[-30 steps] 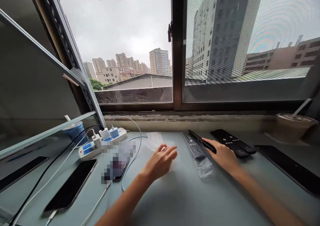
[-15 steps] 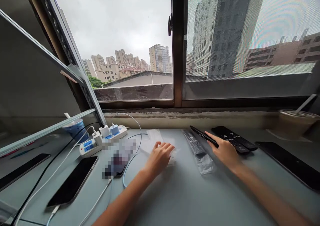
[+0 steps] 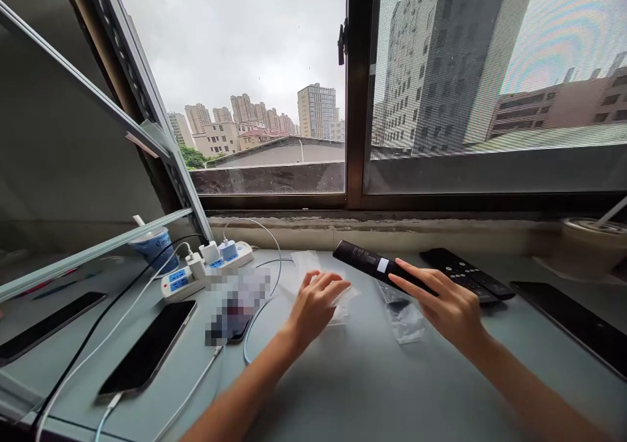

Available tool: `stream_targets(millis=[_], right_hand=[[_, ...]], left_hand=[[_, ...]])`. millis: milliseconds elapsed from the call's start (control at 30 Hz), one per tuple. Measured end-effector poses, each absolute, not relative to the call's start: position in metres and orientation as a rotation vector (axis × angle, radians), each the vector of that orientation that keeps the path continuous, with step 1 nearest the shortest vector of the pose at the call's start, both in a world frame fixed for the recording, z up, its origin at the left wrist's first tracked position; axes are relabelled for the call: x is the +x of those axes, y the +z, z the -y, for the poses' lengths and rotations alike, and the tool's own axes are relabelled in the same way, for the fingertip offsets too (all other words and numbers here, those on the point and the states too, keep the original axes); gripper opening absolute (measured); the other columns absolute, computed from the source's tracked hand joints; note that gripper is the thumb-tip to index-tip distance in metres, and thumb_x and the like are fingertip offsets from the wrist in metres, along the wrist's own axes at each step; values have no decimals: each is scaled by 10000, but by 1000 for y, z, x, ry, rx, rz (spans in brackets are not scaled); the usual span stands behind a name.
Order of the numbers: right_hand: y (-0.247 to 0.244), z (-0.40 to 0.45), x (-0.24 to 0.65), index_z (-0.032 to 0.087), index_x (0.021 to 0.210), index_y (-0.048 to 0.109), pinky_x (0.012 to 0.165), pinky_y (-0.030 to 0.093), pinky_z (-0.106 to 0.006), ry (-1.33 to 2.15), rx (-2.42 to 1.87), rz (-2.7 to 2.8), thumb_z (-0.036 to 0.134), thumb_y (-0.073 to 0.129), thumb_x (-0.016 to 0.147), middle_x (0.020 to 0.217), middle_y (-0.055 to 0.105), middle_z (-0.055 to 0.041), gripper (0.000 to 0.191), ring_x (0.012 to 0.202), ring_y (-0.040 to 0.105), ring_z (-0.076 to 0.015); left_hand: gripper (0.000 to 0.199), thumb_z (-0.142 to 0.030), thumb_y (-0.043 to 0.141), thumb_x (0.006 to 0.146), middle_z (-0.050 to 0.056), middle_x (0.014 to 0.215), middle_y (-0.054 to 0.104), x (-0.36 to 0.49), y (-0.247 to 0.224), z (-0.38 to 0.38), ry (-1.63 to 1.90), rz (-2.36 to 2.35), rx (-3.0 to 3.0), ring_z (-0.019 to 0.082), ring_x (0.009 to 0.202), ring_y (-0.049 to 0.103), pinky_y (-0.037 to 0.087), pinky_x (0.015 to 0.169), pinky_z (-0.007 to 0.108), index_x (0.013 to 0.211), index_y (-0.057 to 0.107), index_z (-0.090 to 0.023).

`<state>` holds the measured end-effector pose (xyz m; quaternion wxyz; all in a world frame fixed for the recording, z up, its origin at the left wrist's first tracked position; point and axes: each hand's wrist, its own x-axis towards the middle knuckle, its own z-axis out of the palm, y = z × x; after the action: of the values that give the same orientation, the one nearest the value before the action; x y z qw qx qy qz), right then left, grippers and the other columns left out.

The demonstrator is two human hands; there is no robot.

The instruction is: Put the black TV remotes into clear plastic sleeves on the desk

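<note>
My right hand (image 3: 453, 305) is closed around a black remote control (image 3: 360, 257), raised above the table and tilted, its back with a small white label in view. Beneath it lies a clear plastic sleeve (image 3: 406, 321) whose far part the remote hides. My left hand (image 3: 313, 305) has its fingers bent over a crumpled clear plastic bag (image 3: 340, 311), which shows around the fingertips. Just right of my right hand lie more black remote controls (image 3: 460, 269), side by side with their buttons up.
On the left are a phone (image 3: 149, 347) on a charging cable, a partly blurred phone (image 3: 240, 331), a power strip (image 3: 179, 285) with plugs and a blue cup (image 3: 154, 249). A black slab-like device (image 3: 568, 315) and a drink cup (image 3: 588, 243) stand at right, below the window.
My right hand has lifted the remote control and turned it so its labelled back shows. The left hand has barely moved. The view has shifted slightly.
</note>
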<state>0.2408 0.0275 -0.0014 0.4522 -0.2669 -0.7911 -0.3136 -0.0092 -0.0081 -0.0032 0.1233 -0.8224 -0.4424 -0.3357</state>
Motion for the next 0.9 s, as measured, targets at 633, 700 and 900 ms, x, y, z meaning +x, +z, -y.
stream_targets(millis=[633, 700, 900], right_hand=[[4, -23, 235, 393, 1060, 614, 720, 510, -230, -826, -531, 1707, -31, 545, 734, 1064, 645, 57, 540, 844, 604, -121], [4, -22, 234, 395, 1052, 619, 724, 507, -232, -830, -521, 1721, -12, 554, 742, 1059, 646, 61, 516, 844, 602, -121], [2, -20, 232, 392, 1068, 611, 721, 504, -232, -820, -513, 1750, -3, 559, 746, 1076, 640, 57, 512, 860, 599, -126]], left_hand=[[187, -93, 516, 747, -39, 838, 631, -5, -12, 2, -1279, 1473, -2304, 108, 768, 569, 345, 819, 309, 607, 426, -177], [191, -91, 508, 749, -41, 833, 636, -5, -12, 2, -1298, 1490, -2312, 112, 775, 575, 342, 823, 314, 611, 408, -179], [134, -78, 467, 726, -28, 800, 634, -4, -11, 3, -1268, 1571, -2353, 133, 790, 589, 360, 824, 321, 709, 430, -206]])
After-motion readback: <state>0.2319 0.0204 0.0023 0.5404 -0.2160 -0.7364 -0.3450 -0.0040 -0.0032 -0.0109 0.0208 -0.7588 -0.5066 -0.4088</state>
